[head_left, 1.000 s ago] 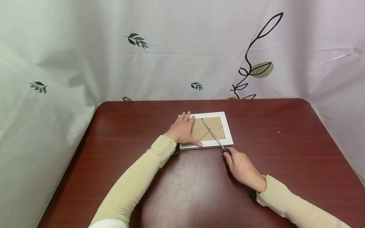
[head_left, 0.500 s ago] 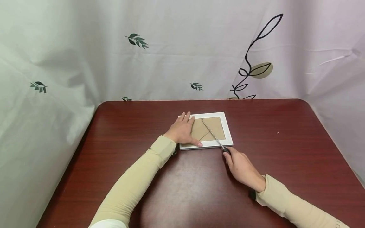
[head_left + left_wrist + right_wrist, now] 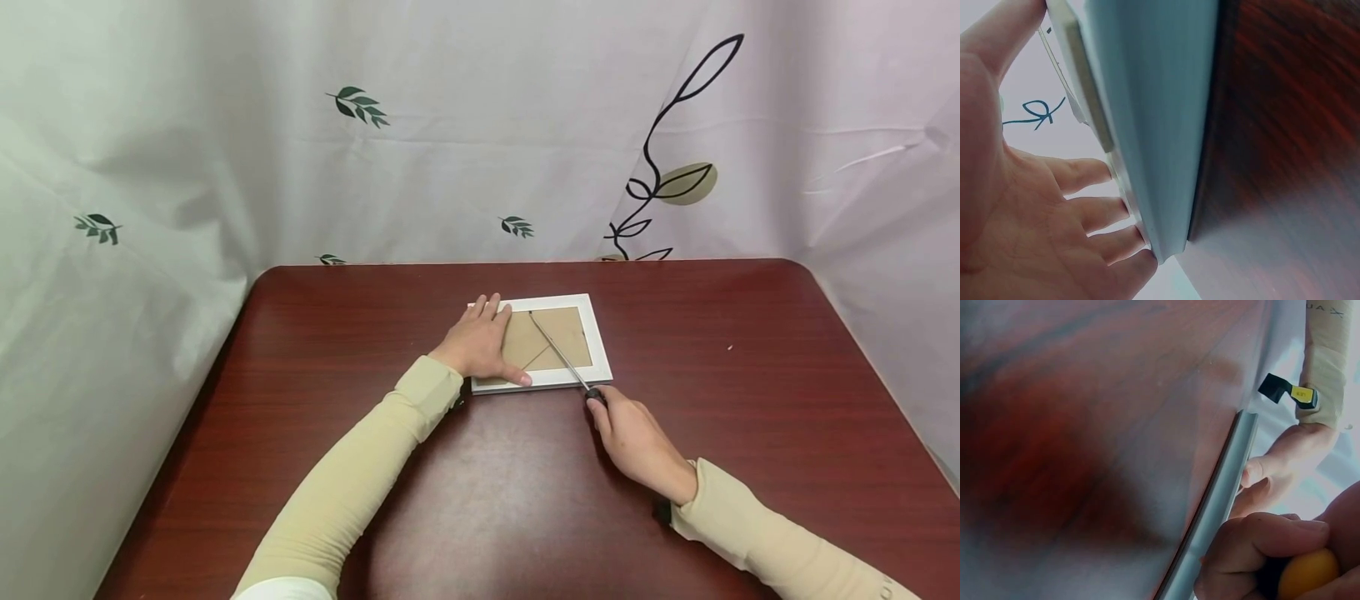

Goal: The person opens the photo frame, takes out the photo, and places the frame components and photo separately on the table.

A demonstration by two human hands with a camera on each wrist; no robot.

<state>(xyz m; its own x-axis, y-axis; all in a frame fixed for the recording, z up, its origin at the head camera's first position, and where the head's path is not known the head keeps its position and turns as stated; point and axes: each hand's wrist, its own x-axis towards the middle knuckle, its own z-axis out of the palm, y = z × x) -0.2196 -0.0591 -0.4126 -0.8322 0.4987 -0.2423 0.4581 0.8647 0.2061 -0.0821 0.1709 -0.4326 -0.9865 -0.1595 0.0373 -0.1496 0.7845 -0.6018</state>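
Toward the far edge of the table [image 3: 750, 433], we see the left hand [image 3: 478, 344] with straight, spread fingers resting across the left end of a white frame [image 3: 596, 340] that lies flat. We judge the frame light and rigid, best held by its border, since its brown backing board [image 3: 567, 329] looks thin and might dent. A screwdriver [image 3: 558, 351] slants over the board, its tip at the far inner edge; its slim metal shaft seems stiff, and the right hand [image 3: 637, 437] is wrapped round its yellow-ended handle [image 3: 1309, 575], the surest grip. Beneath, we find the tabletop dark red, glossy, perhaps slippery. Behind hangs creased pale cloth [image 3: 450, 175] with leaf prints [image 3: 360, 106].
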